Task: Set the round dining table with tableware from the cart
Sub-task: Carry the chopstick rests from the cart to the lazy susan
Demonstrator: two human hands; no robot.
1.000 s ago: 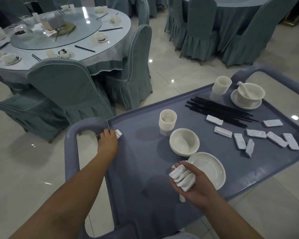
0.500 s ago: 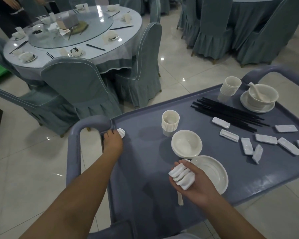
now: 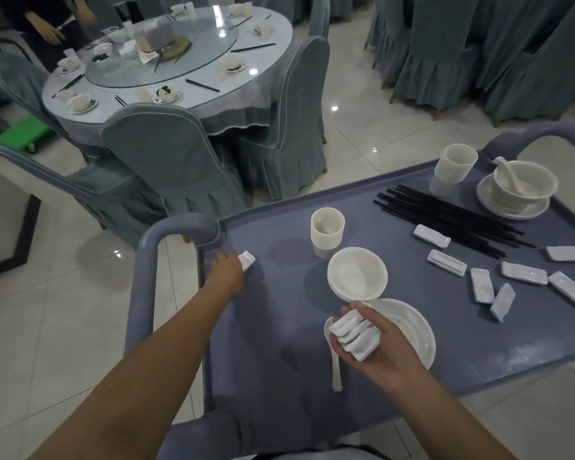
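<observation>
On the grey cart (image 3: pixel 279 386), a glossy white bowl (image 3: pixel 357 273) stands empty beside stacked ribbed cups (image 3: pixel 327 231); a far bowl (image 3: pixel 525 185) holds a spoon. Your right hand (image 3: pixel 379 346) grips a bundle of white chopstick rests (image 3: pixel 354 336) over the cart's plate (image 3: pixel 409 330). Your left hand (image 3: pixel 226 275) pinches one rest (image 3: pixel 247 259) near the cart's handle (image 3: pixel 166 234); covered chairs (image 3: pixel 166 161) stand between the cart and the round table (image 3: pixel 193 64).

1. I am looking at a restaurant banquet hall: the round dining table (image 3: pixel 166 66) is carrying a glass turntable (image 3: pixel 166 58) and set places.
2. Skirted grey-green chairs (image 3: pixel 166 154) are ringing that table, and more covered chairs (image 3: pixel 445 51) are standing right of it.
3. A grey service cart (image 3: pixel 279 376), nearer me than the table, is holding stacked cups (image 3: pixel 327 230), bowls (image 3: pixel 357 273), black chopsticks (image 3: pixel 445 215) and white rests (image 3: pixel 447 262).
</observation>
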